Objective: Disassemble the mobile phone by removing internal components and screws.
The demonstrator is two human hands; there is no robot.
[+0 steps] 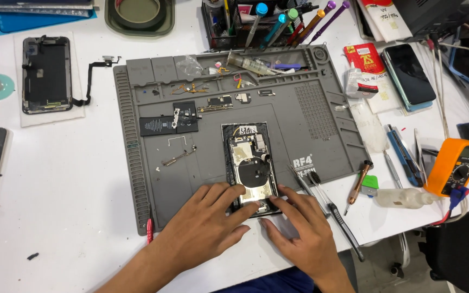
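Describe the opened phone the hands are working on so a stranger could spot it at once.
Find the grey repair mat in the middle of the white table. At its near edge, under the left hand and right hand, lies the opened phone. Unlike the sealed phones nearby, it shows bare insides and a round dark coil.

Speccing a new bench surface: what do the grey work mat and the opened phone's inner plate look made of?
Grey work mat: looks like silicone or soft rubber, matte, with moulded trays and ribbed edges. Opened phone under both hands: inner plate looks like bare metal, shiny, reflecting light; exact alloy cannot be told.
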